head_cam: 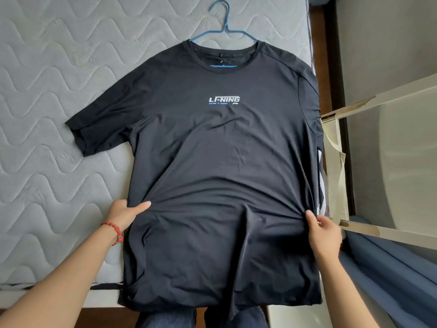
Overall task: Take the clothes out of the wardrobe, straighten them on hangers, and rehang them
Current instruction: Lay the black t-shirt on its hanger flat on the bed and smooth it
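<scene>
One garment: black T-shirt (220,162), laid face up on the quilted mattress (47,91), right sleeve and hem hung over the edges.
Hanger: blue hanger (221,31) is seated inside the collar, hook pointed away.
Progress: removal from the wardrobe is judged done; straightening is under way, folds remain near the hem; rehanging is left.
Left hand (125,215): side seam is pinched, thumb on top, fingers hidden beneath.
Right hand (322,229): opposite seam is gripped with curled fingers.
Pose: both forearms are extended, cloth drawn outward.
</scene>
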Tool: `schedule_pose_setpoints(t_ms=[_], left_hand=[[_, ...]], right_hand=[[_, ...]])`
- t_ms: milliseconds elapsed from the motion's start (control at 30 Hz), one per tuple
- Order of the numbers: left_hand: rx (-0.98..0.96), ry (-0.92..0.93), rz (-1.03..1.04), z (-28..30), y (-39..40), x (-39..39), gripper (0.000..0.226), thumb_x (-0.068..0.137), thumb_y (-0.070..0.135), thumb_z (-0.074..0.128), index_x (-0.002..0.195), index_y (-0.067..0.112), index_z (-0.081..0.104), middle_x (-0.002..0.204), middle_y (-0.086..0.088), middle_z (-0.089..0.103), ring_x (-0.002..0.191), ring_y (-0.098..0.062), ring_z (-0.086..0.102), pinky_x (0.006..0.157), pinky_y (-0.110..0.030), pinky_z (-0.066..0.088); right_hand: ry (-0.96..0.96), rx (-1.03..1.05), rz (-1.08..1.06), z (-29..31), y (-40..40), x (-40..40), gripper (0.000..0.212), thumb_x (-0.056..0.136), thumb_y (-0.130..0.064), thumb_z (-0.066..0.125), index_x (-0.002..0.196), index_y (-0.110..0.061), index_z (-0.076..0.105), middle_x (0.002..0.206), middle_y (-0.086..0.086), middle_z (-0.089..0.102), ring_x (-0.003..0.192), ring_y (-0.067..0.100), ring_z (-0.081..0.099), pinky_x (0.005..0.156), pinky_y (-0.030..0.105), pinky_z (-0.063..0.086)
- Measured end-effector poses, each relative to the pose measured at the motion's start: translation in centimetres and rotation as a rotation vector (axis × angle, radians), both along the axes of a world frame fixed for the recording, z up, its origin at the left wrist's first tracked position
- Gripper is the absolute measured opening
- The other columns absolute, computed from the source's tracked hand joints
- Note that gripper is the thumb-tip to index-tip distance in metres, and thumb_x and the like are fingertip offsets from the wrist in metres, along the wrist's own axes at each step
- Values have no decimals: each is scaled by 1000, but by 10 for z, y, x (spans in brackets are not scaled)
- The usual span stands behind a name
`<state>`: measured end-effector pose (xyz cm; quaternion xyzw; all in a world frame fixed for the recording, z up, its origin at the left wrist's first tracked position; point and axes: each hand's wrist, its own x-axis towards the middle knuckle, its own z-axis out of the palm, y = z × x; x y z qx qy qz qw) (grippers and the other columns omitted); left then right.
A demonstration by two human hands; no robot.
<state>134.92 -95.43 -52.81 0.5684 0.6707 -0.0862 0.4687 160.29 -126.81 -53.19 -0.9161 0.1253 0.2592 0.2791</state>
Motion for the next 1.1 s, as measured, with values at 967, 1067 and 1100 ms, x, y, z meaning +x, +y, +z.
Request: schedule_pose_setpoints(t_ms=[967, 1067, 1100], left_hand=[[-34, -113, 76, 153, -42, -264, 13, 83, 14, 60, 76, 24, 60, 90, -6, 67, 92, -19, 61, 83, -26, 44], [-36, -117, 165, 157, -38, -339, 5, 84, 15, 60, 81, 18, 64, 90, -10, 70, 90, -25, 65, 81, -31, 47], [-43, -119, 204, 157, -37, -363, 5, 84, 14, 60, 82, 15, 65, 89, -12, 70, 88, -26, 65, 80, -31, 47]], right_hand=[[219, -66, 816, 179, 147, -220, 41, 92, -28, 49, 131, -15, 50, 132, 6, 56, 121, 24, 51, 91, 26, 38], [235, -80, 935, 190, 171, -280, 40, 93, -29, 48, 131, -16, 49, 131, 5, 57, 107, 24, 58, 87, 27, 42], [240, -89, 974, 191, 179, -299, 40, 93, -28, 48, 130, -15, 50, 130, 6, 57, 103, 24, 59, 84, 27, 42]])
